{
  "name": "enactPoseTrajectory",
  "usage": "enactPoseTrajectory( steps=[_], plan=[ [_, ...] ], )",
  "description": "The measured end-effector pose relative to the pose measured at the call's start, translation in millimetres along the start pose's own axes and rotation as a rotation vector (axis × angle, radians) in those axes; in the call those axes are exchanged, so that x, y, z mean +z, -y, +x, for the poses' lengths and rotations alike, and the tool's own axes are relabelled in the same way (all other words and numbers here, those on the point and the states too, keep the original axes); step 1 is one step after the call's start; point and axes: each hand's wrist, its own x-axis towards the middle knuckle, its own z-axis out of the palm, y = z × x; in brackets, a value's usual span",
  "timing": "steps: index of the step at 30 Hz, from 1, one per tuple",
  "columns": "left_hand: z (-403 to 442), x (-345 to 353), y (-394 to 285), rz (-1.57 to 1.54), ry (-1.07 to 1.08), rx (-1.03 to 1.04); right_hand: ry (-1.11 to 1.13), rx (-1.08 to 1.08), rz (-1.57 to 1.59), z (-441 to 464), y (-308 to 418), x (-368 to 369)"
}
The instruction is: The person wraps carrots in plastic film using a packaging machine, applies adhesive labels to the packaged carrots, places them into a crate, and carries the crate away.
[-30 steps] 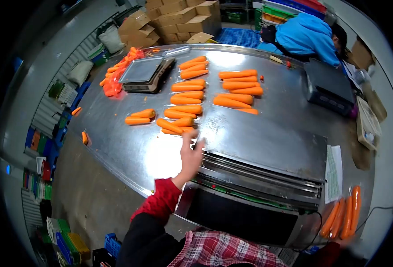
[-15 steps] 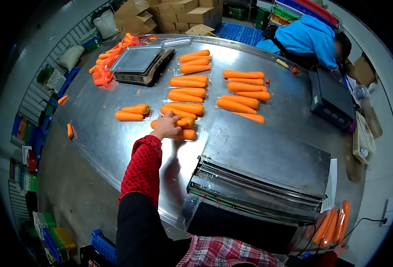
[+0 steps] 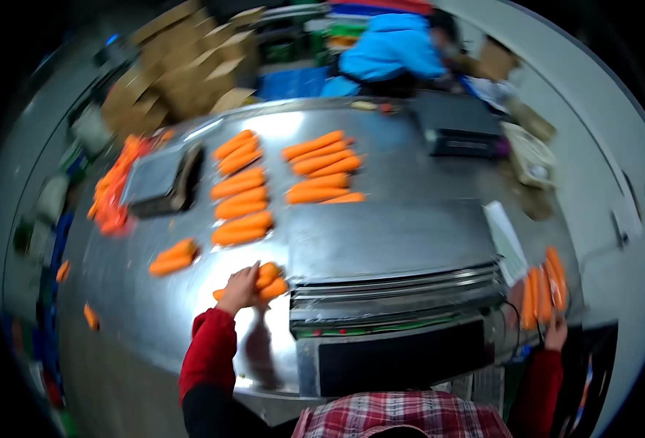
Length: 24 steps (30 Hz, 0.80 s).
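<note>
My left hand [image 3: 241,287] is closed around the left part of a pack of carrots [image 3: 273,286], beside the left edge of the metal-topped wrapping machine [image 3: 388,241]. At the table's right side, my right hand [image 3: 555,333] grips the near end of a clear-wrapped pack of carrots [image 3: 544,290]. Beyond my left hand lies a column of carrot packs [image 3: 241,208], with another small pack [image 3: 173,258] to its left. More carrots [image 3: 322,164] lie behind the machine, the nearest partly hidden by its top. Motion blurs the view.
A weighing scale [image 3: 153,175] stands at the left back beside a red net bag of carrots [image 3: 118,193]. A second dark scale [image 3: 458,123] and a white basket [image 3: 529,155] are at the right. A person in blue [image 3: 392,47] bends beyond the table.
My left hand has drawn the carrot pack toward me, away from the column and beside the machine. The view has turned right, bringing my right hand and its pack further into sight.
</note>
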Motion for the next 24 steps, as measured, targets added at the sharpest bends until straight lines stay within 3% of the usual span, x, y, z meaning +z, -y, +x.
enactPoseTrajectory(
  steps=[1,3,4,7,10,11,13,14,15,16,17,18,19,21,24],
  plan=[
    [-3,-13,-7,0.032,0.043,-0.001,0.018,-0.063,-0.021,1,-1,4],
    [-6,-12,-14,0.102,0.067,-0.052,-0.050,-0.060,0.087,-29,70,21],
    [-10,-20,-22,0.001,0.086,-0.112,-0.024,-0.035,0.093,-34,81,25],
    [-31,-45,-49,-0.225,-0.082,-0.348,0.038,0.042,0.308,-57,93,19],
    [-38,-48,-32,-0.370,-0.237,-0.633,0.075,0.129,0.128,-76,96,-11],
    [-39,-58,-22,-0.426,-0.247,-0.616,0.076,0.164,0.122,-80,93,-17],
    [-32,-109,-43,-0.341,-0.347,-0.410,0.142,0.172,0.076,-71,86,-20],
    [-21,-134,-55,-0.313,-0.310,-0.333,0.134,0.012,0.144,-65,95,-5],
    [-11,-163,-91,-0.315,-0.293,-0.266,0.094,-0.314,0.064,-52,105,19],
    [5,-190,-121,-0.210,-0.170,-0.154,0.268,-0.150,0.089,-59,182,31],
    [23,-198,-146,-0.080,-0.174,0.000,0.245,-0.390,0.143,-63,231,57],
    [35,-213,-191,-0.097,-0.116,0.151,0.409,-0.417,0.217,-50,257,85],
    [54,-202,-211,-0.001,-0.165,0.267,0.442,-0.538,0.149,-54,307,105],
    [85,-193,-270,0.036,-0.026,0.402,0.497,-0.786,0.263,-52,366,160],
    [127,-153,-320,0.071,0.204,0.424,0.470,-1.003,0.230,-60,402,239]
  ],
)
